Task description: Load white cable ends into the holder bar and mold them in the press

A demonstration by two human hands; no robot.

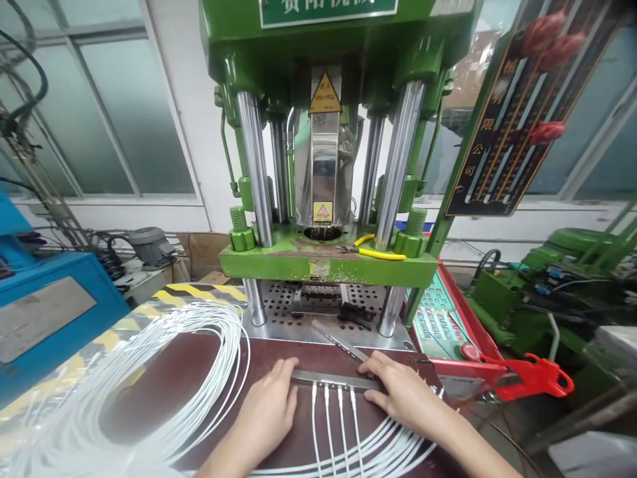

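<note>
A narrow metal bar (332,380) lies across the dark red table in front of me, with the ends of several white cables (327,415) set in a row along it. My left hand (271,405) is closed at the bar's left end, thumb toward me and fingers on the far side. At the right end, my right hand (398,392) grips the bar between thumb and fingers. Beyond it, a second metal strip with small holes (338,342) lies at an angle, its near end by my right fingers. The cables run down toward my body.
A large coil of white cables (219,332) covers the table's left side. Ahead stands a green press (328,265) with steel columns and a lower mould (318,299). Yellow-handled cutters (381,253) rest on its plate. At right are a control panel (432,315) and a red plastic piece (535,378).
</note>
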